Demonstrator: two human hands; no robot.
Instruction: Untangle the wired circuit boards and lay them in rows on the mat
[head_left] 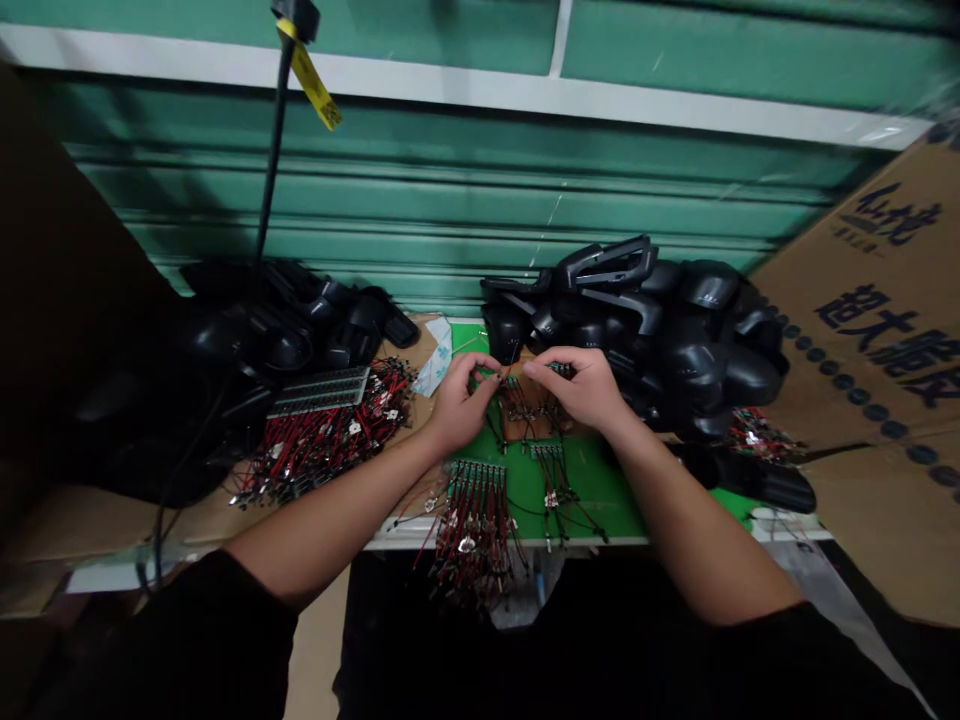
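Observation:
My left hand (463,398) is closed in a pinch at the end of a thin red wire (514,368). Opposite it, my right hand (583,388) pinches the same short span from the other side; the fingertips hide most of what they hold. Just below the hands lies a group of small circuit boards with wires (525,408) on a brown piece. Nearer to me, a wired board strip (477,475) has red and black leads hanging over the table edge. A smaller wired strip (547,455) rests to its right on the green surface (600,490).
Black plastic housings are piled at the back right (675,320) and in another heap at the left (300,320). A bundle of wired boards (330,430) lies left of my arm. A cardboard box (877,350) stands at the right; a black cable (274,150) hangs before the green wall.

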